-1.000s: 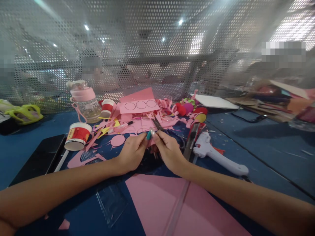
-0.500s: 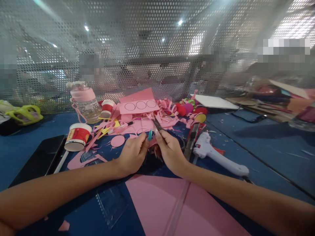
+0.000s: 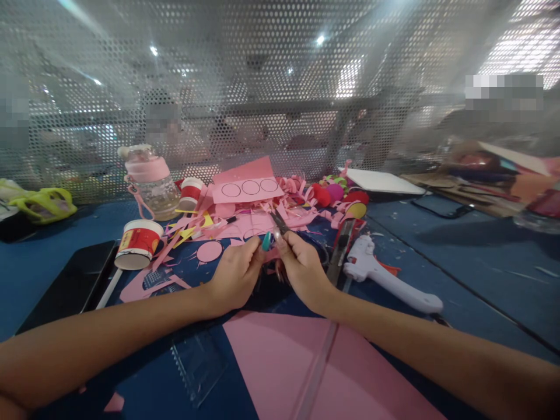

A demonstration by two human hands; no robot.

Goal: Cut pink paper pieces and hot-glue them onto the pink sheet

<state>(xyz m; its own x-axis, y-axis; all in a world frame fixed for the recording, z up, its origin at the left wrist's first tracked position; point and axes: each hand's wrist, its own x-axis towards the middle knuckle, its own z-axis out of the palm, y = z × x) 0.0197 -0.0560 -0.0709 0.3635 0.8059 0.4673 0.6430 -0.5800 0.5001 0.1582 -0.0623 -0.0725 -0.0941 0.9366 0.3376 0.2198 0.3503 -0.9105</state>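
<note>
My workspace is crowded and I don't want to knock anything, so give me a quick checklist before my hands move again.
1. Small pink piece between left hand and right hand, thumbs at it: ok.
2. Dark pointed tool beyond the right thumb, free of that hand: cannot tell, the hand hides part of it.
3. White glue gun apart from the right hand: ok; whether it is hot: cannot tell.
4. Large pink sheet uncovered: not ok, a translucent strip and the right forearm cross it in view.
5. Bottle with its lid on: ok.
</note>
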